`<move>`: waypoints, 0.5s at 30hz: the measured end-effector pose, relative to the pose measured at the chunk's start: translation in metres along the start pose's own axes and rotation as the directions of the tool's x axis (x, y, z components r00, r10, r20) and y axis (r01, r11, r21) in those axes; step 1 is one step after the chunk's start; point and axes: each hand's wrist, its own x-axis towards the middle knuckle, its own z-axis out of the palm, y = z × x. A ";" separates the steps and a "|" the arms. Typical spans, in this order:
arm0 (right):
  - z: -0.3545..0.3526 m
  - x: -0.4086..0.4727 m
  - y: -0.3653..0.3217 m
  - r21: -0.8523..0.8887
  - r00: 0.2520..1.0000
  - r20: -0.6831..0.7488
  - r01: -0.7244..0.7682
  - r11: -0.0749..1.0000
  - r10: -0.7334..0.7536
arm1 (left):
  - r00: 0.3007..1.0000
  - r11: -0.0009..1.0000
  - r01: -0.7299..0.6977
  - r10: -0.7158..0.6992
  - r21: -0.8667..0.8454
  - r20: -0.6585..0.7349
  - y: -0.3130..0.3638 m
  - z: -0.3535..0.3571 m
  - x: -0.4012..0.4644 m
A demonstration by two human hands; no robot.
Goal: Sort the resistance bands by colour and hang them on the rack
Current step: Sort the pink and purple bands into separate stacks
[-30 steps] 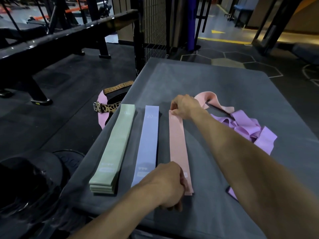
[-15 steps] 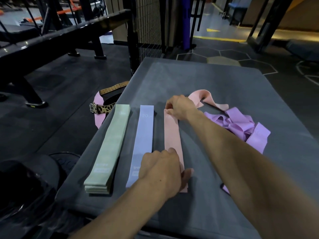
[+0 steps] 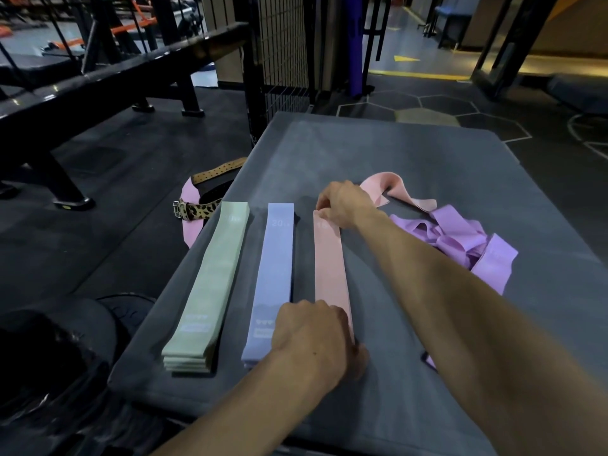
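Pink band (image 3: 330, 268) lies lengthwise on the surface (image 3: 378, 149), running away from the person — right hand (image 3: 345, 205) pinches its far end, left hand (image 3: 312, 334) presses the near end, fingers curled. Loose pink band (image 3: 394, 192) lies just beyond the right hand — nearer arm.

Right hand (image 3: 343, 205) pinches far end of pink band (image 3: 330, 268), left hand (image 3: 312, 337) holds near end; green stack (image 3: 210, 284), blue band (image 3: 274, 274) alongside on surface (image 3: 394, 153).

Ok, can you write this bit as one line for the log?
step: flattening flat pink fabric band | left hand: near end | right hand: pinching far end | loose: purple band heap
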 end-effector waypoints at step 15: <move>0.000 -0.001 -0.001 0.026 1.000 0.002 -0.008 1.000 0.008 | 0.998 0.995 -0.054 0.057 -0.086 0.036 -0.016 -0.003 -0.004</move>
